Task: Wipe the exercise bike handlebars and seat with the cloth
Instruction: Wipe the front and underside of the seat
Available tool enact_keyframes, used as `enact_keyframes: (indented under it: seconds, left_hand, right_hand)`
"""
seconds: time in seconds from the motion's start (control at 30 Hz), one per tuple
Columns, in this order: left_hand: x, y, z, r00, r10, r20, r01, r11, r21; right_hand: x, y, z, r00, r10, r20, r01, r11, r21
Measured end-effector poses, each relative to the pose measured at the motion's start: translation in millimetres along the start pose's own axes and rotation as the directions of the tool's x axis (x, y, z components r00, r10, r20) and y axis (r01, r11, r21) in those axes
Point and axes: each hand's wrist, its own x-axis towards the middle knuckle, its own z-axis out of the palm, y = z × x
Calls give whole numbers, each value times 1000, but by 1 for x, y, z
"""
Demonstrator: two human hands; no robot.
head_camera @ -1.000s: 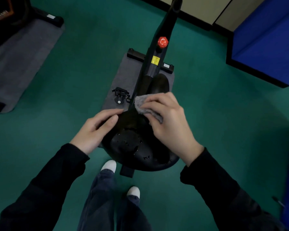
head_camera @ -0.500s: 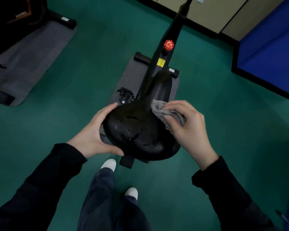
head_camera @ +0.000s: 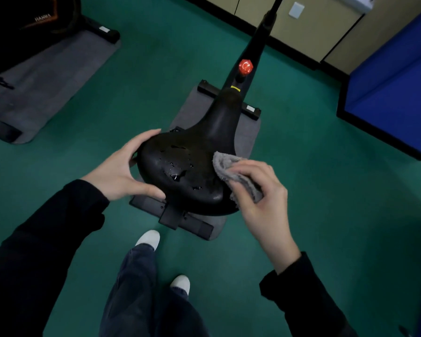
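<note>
Here, seen from above: the black seat (head_camera: 192, 166) of the exercise bike, its broad rear end towards the viewer and its narrow nose pointing at the frame post (head_camera: 260, 42). Droplets of liquid (head_camera: 178, 175) lie on the middle of the seat's top.

The left hand (head_camera: 122, 169) grasps the seat's left edge, fingers curved over the far side and thumb set against the near rim. The right hand (head_camera: 265, 198) pinches a bunched grey cloth (head_camera: 233, 176) between thumb and fingers. The cloth touches the right edge of the seat.

A red knob (head_camera: 245, 66) sits on the frame post, with a small yellow label (head_camera: 235, 88) just below it. The print on it is too small to read. The bike stands on a grey mat (head_camera: 247, 132) on the green floor (head_camera: 301, 190). Its front crossbar (head_camera: 206, 90) lies along the mat's far edge and bears a white sticker (head_camera: 250, 108), also unreadable. The rear crossbar (head_camera: 199, 228) lies at the mat's near edge, below the seat.

At the floor's far left corner, a second black machine (head_camera: 22, 30) on its own grey mat (head_camera: 46, 79) carries white lettering that seems to read "HANMA" (head_camera: 43, 18). Two white shoes (head_camera: 148, 239) stand on the floor near the rear crossbar. A blue panel (head_camera: 394, 76) stands at the far right.
</note>
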Motion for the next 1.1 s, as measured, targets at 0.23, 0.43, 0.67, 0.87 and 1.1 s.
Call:
enact_keyframes:
  seconds: [0.23, 0.43, 0.67, 0.87, 1.1]
  left_hand:
    - [2, -11, -2, 999, 36, 17, -35, 999, -41]
    - [1, -13, -1, 999, 43, 19, -41, 997, -60]
    - [1, -14, 0, 997, 75, -12, -75, 996, -39]
    - [1, -15, 0, 996, 86, -29, -86, 996, -3]
    - [1, -17, -3, 995, 102, -11, -101, 995, 23]
  right_hand:
    - [36, 46, 2, 933, 356, 54, -354, 880, 316]
    - [-19, 57, 8, 894, 442, -65, -335, 760, 557]
    - [-14, 53, 31, 768, 633, -94, -302, 489, 818]
    - [-29, 34, 57, 602, 787, -131, -127, 256, 958]
    - [-48, -18, 96, 271, 905, -329, 85, 318, 944]
